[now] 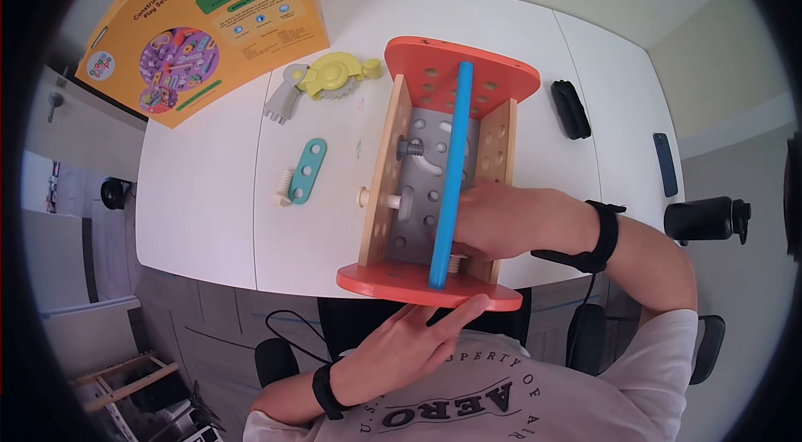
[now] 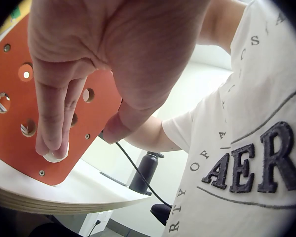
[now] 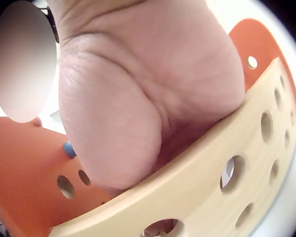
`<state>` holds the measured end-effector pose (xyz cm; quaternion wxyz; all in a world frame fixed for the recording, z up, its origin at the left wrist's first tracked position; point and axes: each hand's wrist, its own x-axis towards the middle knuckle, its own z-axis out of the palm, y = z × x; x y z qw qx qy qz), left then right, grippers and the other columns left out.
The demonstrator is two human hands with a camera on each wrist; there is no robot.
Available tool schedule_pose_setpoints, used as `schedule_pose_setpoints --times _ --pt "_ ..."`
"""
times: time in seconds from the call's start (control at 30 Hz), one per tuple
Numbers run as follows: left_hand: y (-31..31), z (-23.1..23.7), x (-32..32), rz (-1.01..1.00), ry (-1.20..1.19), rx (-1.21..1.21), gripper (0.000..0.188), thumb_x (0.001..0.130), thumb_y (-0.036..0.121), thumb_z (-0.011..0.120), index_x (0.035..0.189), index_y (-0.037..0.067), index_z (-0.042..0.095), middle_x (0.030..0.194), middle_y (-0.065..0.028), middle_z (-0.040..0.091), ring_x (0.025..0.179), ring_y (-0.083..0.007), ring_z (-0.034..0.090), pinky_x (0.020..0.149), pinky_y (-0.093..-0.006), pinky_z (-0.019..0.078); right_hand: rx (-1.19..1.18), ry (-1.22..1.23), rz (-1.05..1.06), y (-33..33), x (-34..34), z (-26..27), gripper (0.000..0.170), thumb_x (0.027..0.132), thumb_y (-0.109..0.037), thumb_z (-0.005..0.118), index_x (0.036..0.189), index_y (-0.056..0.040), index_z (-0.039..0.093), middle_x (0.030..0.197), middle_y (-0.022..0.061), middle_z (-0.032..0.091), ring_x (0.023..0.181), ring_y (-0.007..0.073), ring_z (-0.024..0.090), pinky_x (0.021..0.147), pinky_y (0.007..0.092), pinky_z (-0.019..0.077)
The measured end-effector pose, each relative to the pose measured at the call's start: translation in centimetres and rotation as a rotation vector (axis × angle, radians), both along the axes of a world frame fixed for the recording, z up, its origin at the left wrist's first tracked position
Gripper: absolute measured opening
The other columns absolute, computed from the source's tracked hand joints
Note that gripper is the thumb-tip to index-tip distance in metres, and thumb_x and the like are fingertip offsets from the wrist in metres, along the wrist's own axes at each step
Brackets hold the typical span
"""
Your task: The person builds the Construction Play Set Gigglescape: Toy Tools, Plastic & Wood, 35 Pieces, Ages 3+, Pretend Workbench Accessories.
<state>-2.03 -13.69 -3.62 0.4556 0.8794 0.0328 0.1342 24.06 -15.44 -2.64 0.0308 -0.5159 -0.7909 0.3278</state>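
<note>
A wooden toy toolbox with orange end panels, pierced wooden sides and a blue rod along its top stands at the table's front edge. My right hand reaches down inside it over the right side; its fingers are hidden by the rod and walls. Beside them, a cream threaded toy bolt juts inward from the near panel. Outside that panel my left hand has its fingers straight, the tips against a round white piece at the panel's lower part. A grey bolt and another cream bolt pass through the left side.
Left of the toolbox lie a teal strip with holes, a cream screw and a yellow-grey toy saw. An orange play-set box stands behind them. Rightward are a black case, a phone and a black bottle.
</note>
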Motion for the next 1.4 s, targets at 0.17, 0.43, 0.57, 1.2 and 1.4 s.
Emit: schedule_pose_setpoints --times 0.17,0.43,0.57,1.2,1.4 --pt "-0.2 -0.5 -0.4 -0.018 0.05 -0.04 0.088 0.086 0.001 0.072 0.163 0.019 0.033 0.121 -0.0226 0.059 0.089 -0.0403 0.068 0.077 -0.0485 0.0611 -0.084 -0.076 -0.012 0.5 -0.5 0.9 0.015 0.092 -0.019 0.072 0.094 -0.0043 0.071 0.08 0.0174 0.069 0.079 0.0404 0.07 0.068 0.048 0.0566" --pt "-0.1 -0.5 -0.4 -0.028 0.072 -0.054 0.09 0.086 0.0 0.07 0.165 0.023 0.033 0.125 -0.0236 0.054 0.091 -0.04 0.068 0.08 -0.0489 0.0617 0.015 0.099 -0.055 0.0 -0.3 0.4 0.018 0.096 -0.021 0.07 0.106 -0.0061 0.068 0.092 0.0172 0.071 0.089 0.0398 0.07 0.076 0.0498 0.0564" --pt "-0.2 -0.6 -0.4 -0.018 0.049 -0.053 0.091 0.086 0.0 0.07 0.165 0.023 0.031 0.124 -0.0239 0.054 0.09 -0.0402 0.068 0.079 -0.0487 0.0612 -0.142 0.093 -0.093 0.4 -0.5 2.1 0.02 0.099 -0.021 0.067 0.114 -0.0077 0.064 0.097 0.0153 0.071 0.095 0.0392 0.069 0.08 0.0489 0.0556" --pt "0.0 -0.2 -0.5 -0.01 0.071 -0.071 0.092 0.084 -0.001 0.07 0.164 0.021 0.032 0.126 -0.0234 0.056 0.095 -0.0411 0.068 0.079 -0.0479 0.0614 -0.276 0.04 -0.047 0.4 -1.0 2.9 0.018 0.102 -0.02 0.06 0.115 -0.0072 0.06 0.096 0.0143 0.069 0.088 0.039 0.069 0.075 0.0485 0.0547" --pt "0.1 -0.1 -0.4 -0.012 0.072 -0.065 0.092 0.084 -0.001 0.07 0.164 0.021 0.032 0.126 -0.0243 0.056 0.093 -0.0416 0.068 0.08 -0.0484 0.0614 -0.254 0.164 -0.038 0.5 -1.2 2.1 0.022 0.101 -0.016 0.06 0.12 -0.0052 0.059 0.097 0.0157 0.066 0.092 0.0387 0.068 0.077 0.0476 0.0545"
